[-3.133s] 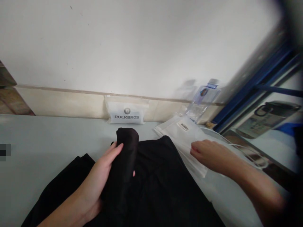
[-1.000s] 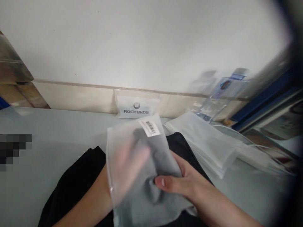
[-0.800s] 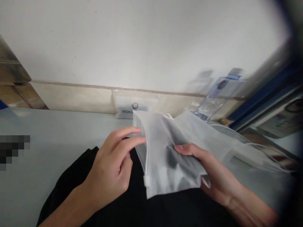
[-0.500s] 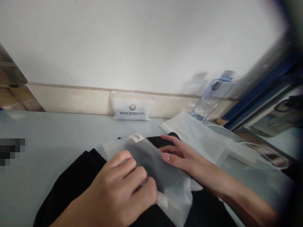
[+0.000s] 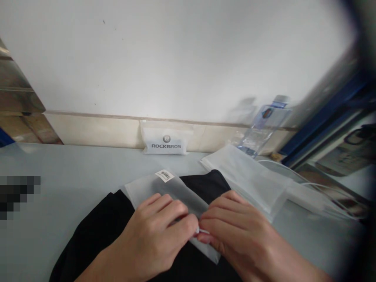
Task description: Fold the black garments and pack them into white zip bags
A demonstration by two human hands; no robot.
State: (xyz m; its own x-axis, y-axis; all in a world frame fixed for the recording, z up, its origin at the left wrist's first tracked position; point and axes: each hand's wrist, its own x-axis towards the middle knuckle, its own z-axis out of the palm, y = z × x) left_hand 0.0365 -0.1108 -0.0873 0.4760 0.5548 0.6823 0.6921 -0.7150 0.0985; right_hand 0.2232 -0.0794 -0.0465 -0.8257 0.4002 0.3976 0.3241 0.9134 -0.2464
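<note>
Presently, both hands are engaged on one frosted zip bag (image 5: 185, 196), which lies at the centre of the dial. Left hand (image 5: 158, 231), on its 9 o'clock side, grips the bag's near edge between thumb and forefinger; right hand (image 5: 243, 227), on its 3 o'clock side, pinches the same edge beside a small white tab (image 5: 204, 231). The hands touch, or nearly so, and hide much of the bag. Dark contents show through it; one barcode label (image 5: 165, 176) sits toward 11 o'clock.

Black fabric (image 5: 96, 231) spreads beneath — number of pieces cannot be told — over a grey table (image 5: 88, 168). At 12 o'clock, one ROCKBROS zip pouch (image 5: 166, 145) stands against the wall (image 5: 176, 58). One stack of frosted bags (image 5: 249, 176), count indistinct, lies at 1 to 2 o'clock, close by the right hand. Beyond it, at 1 o'clock, one clear plastic bottle (image 5: 266, 125) leans back. White cable (image 5: 282, 165) loops at 2 o'clock, before a blue frame (image 5: 326, 109).
</note>
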